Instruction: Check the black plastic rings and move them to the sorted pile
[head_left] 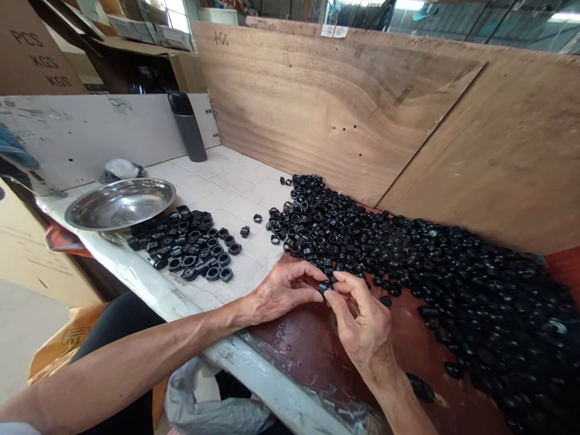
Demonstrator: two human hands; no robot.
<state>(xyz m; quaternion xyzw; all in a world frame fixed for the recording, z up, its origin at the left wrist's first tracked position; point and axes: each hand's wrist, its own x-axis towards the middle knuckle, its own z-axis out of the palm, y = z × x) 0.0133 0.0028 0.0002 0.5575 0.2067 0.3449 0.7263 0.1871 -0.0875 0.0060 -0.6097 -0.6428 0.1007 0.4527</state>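
Between my two hands, over the reddish-brown board, is a small black plastic ring-like part (323, 287). My left hand (287, 290) pinches it from the left with thumb and index finger. From the other side, the thumb and fingers of my right hand (362, 314) are closed on it too. Fingertips hide part of its shape. Just beyond my hands spreads a large heap of similar black parts (344, 232), running down the right side. A smaller pile of black ring parts (194, 241) lies to the left on white tiles.
A shallow steel bowl (120, 205) rests at the table's left edge, partly over the small pile. Behind it stands a dark grey bottle (189, 130). Tall plywood (339, 115) walls off the back. A black-handled tool (421, 388) lies by my right forearm. A grey plastic bag (212, 405) hangs below the front edge.
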